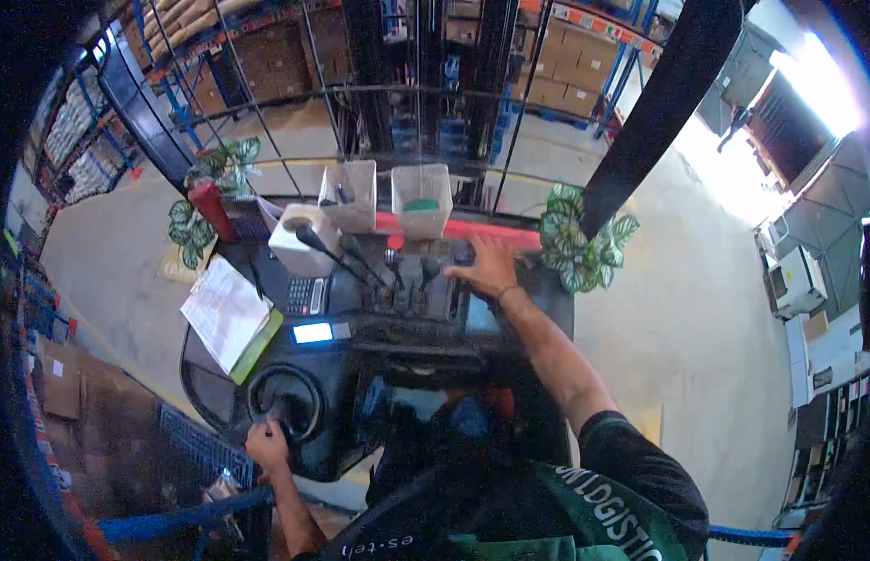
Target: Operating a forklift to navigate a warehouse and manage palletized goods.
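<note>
I sit in a forklift cab. My left hand is closed at the lower left of the small black steering wheel; its curled fingers hide the part they grip. My right hand reaches over the dashboard, fingers stretched out and thumb pointing left. Just left of it stand several black control levers, and a red knob rises among them. Whether the fingertips touch a lever is hard to make out. A lit display glows between the wheel and the levers.
A clipboard with papers, calculator, white paper-roll box and two clear bins sit on the dashboard. Leafy plants flank it. Beyond the bars and mast stand racks with cartons. A bright doorway lies right.
</note>
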A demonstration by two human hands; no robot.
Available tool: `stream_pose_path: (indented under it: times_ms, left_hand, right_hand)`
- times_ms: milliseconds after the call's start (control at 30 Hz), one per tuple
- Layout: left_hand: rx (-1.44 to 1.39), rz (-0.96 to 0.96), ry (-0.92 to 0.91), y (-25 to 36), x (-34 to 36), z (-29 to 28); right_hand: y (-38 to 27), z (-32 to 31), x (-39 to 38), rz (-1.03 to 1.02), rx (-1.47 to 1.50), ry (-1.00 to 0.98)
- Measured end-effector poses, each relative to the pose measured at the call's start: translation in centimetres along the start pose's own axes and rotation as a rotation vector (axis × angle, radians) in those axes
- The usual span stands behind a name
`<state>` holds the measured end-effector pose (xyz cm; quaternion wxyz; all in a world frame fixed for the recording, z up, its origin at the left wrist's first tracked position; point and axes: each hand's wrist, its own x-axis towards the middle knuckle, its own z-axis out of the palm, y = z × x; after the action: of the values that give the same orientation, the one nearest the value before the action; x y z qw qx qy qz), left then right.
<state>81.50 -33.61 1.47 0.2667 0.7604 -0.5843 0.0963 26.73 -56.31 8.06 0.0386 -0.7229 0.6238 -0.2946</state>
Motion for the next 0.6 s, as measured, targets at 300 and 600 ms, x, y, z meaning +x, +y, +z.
stream_pose_path:
  times_ms: [300,600]
  left_hand:
    - [0.029,-0.086,0.063,-0.4,7.1,1.7]
    - [-0.273,0.146,-0.224,8.3,10.5,9.6]
  right_hand:
    - [0.9,-1.2,-2.2,0.132,-0.148,-0.087]
    - [1.9,-2.3,-3.2,-0.027,-0.023,-0.153]
